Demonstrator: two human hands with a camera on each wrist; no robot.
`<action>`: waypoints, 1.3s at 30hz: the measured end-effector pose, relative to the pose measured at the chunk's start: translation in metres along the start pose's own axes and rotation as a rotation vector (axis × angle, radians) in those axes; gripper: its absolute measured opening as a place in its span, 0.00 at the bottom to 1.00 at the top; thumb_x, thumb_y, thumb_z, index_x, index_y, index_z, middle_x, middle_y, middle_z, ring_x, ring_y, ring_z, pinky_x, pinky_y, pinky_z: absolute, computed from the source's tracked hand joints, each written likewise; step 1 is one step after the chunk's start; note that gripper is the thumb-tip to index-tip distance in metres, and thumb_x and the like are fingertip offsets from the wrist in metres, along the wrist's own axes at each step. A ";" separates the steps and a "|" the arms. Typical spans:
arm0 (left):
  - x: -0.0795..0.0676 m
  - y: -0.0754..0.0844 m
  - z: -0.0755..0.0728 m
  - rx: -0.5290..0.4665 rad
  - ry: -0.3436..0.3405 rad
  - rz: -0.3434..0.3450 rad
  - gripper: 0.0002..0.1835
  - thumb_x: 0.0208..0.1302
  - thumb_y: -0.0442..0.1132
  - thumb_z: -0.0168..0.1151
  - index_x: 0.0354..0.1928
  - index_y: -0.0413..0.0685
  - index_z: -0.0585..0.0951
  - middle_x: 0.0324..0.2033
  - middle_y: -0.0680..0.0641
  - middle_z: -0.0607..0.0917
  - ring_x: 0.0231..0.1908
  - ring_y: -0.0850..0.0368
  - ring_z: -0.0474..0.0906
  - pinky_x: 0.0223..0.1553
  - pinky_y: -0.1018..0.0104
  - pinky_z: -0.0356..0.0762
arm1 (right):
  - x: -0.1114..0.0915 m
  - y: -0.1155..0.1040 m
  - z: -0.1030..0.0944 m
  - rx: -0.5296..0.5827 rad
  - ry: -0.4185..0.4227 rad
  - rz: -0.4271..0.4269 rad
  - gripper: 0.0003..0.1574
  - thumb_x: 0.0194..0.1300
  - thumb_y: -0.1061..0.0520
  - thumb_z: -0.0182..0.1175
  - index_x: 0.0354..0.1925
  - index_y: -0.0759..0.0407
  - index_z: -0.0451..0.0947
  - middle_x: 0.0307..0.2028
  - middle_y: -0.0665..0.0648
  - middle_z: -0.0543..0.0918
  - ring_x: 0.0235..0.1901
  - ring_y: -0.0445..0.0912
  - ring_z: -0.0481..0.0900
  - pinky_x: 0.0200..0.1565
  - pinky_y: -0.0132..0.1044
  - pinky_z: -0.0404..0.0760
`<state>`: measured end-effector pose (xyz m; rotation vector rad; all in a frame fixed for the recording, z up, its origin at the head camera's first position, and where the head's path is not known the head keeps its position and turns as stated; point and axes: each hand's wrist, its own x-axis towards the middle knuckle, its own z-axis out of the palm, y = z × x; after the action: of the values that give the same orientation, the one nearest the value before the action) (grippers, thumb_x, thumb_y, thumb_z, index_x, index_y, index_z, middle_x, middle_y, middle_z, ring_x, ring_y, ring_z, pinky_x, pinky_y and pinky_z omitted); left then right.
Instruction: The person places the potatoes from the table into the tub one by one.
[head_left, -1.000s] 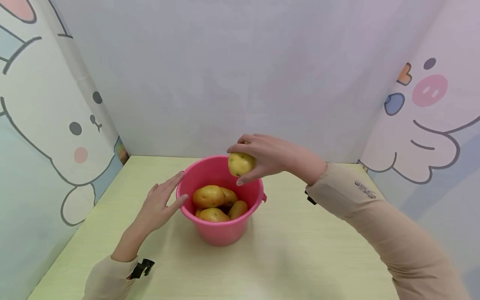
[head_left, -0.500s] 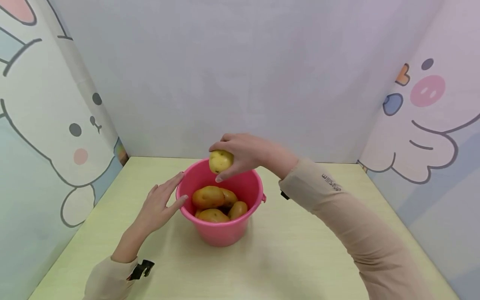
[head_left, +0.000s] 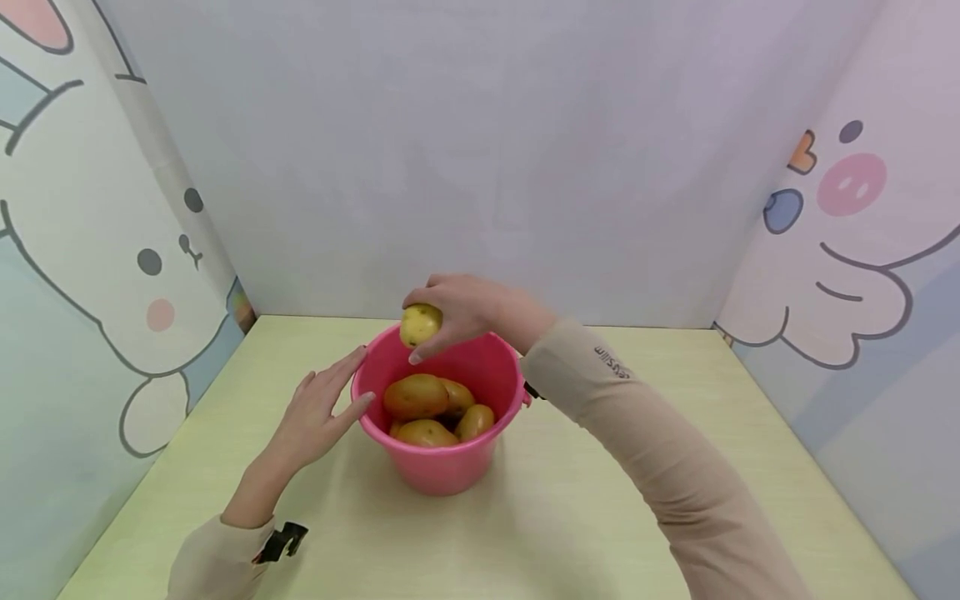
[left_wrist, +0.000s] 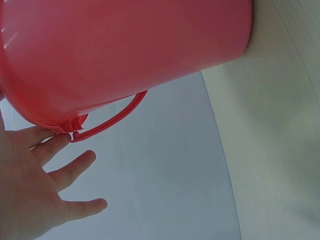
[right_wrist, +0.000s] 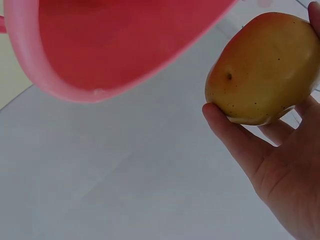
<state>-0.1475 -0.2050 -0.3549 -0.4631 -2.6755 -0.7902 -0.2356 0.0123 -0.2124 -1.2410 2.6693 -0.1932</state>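
A pink bucket (head_left: 442, 475) stands upright on the table, with several yellow-brown potatoes (head_left: 416, 396) lying inside. My right hand (head_left: 468, 308) holds another potato (head_left: 421, 325) over the bucket's far left rim, fingers along one side and thumb on the other. The right wrist view shows this potato (right_wrist: 262, 70) close up beside the bucket rim. At the bucket's left side, my left hand (head_left: 322, 412) touches the rim with its fingers spread and fairly straight. In the left wrist view, fingertips (left_wrist: 60, 142) meet the rim near the end of the red handle (left_wrist: 112, 120).
The pale yellow-green table (head_left: 600, 517) runs back to a plain white backdrop (head_left: 480, 158). Side panels carry a cartoon rabbit (head_left: 97, 225) on the left and a cartoon pig (head_left: 847, 242) on the right. A black strap (head_left: 281, 542) sits at the left cuff.
My right hand has carried the potato leftward over the bucket, from its far right rim to the far left rim. The left hand and the bucket have stayed in place.
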 end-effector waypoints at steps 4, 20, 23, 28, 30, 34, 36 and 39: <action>0.000 0.001 0.000 -0.001 0.000 -0.002 0.35 0.56 0.44 0.59 0.65 0.48 0.58 0.60 0.41 0.63 0.59 0.42 0.57 0.52 0.32 0.45 | 0.006 -0.001 0.005 0.014 -0.016 0.020 0.41 0.42 0.38 0.66 0.55 0.44 0.65 0.43 0.47 0.69 0.40 0.40 0.66 0.33 0.29 0.73; -0.001 0.000 0.001 -0.003 0.001 0.006 0.36 0.55 0.44 0.59 0.65 0.49 0.58 0.60 0.41 0.63 0.59 0.43 0.56 0.52 0.33 0.45 | 0.020 0.001 0.026 0.092 -0.059 0.124 0.37 0.39 0.43 0.70 0.49 0.42 0.68 0.39 0.45 0.69 0.40 0.40 0.67 0.29 0.30 0.75; -0.001 0.000 0.001 -0.001 0.003 0.009 0.36 0.55 0.45 0.59 0.65 0.49 0.58 0.60 0.41 0.63 0.59 0.42 0.57 0.52 0.33 0.46 | 0.022 0.002 0.030 0.100 -0.074 0.137 0.36 0.40 0.43 0.70 0.49 0.42 0.67 0.38 0.45 0.69 0.40 0.40 0.67 0.29 0.31 0.75; -0.001 0.001 0.001 0.004 0.006 0.010 0.36 0.56 0.45 0.59 0.65 0.49 0.58 0.60 0.41 0.63 0.59 0.42 0.57 0.52 0.33 0.46 | 0.021 0.000 0.034 0.110 -0.087 0.167 0.37 0.40 0.43 0.70 0.50 0.43 0.67 0.38 0.45 0.69 0.39 0.41 0.67 0.29 0.31 0.75; -0.001 0.001 0.001 0.005 0.006 0.009 0.36 0.56 0.46 0.59 0.65 0.48 0.58 0.60 0.41 0.63 0.59 0.42 0.57 0.52 0.33 0.46 | 0.020 0.000 0.034 0.106 -0.095 0.181 0.38 0.40 0.43 0.70 0.51 0.43 0.67 0.39 0.45 0.69 0.40 0.41 0.67 0.29 0.32 0.75; -0.002 0.000 0.001 0.003 0.005 0.005 0.36 0.56 0.46 0.59 0.65 0.48 0.58 0.60 0.41 0.63 0.59 0.43 0.57 0.52 0.33 0.45 | 0.018 -0.001 0.033 0.137 -0.104 0.225 0.42 0.39 0.44 0.71 0.54 0.42 0.66 0.44 0.45 0.69 0.43 0.42 0.65 0.33 0.36 0.77; -0.002 0.000 0.002 0.002 0.006 0.004 0.35 0.56 0.48 0.58 0.65 0.49 0.58 0.61 0.42 0.63 0.59 0.43 0.56 0.52 0.33 0.45 | 0.018 0.000 0.032 0.146 -0.097 0.224 0.43 0.39 0.44 0.71 0.55 0.42 0.66 0.47 0.47 0.69 0.44 0.42 0.65 0.33 0.38 0.78; -0.001 0.001 0.001 -0.002 0.009 0.004 0.36 0.57 0.50 0.57 0.65 0.49 0.58 0.61 0.42 0.63 0.59 0.43 0.56 0.52 0.33 0.45 | 0.017 0.002 0.030 0.145 -0.085 0.196 0.42 0.41 0.45 0.70 0.56 0.44 0.66 0.49 0.49 0.69 0.44 0.42 0.65 0.33 0.38 0.77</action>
<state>-0.1464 -0.2040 -0.3563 -0.4644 -2.6653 -0.7921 -0.2409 -0.0010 -0.2443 -0.9188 2.6299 -0.2918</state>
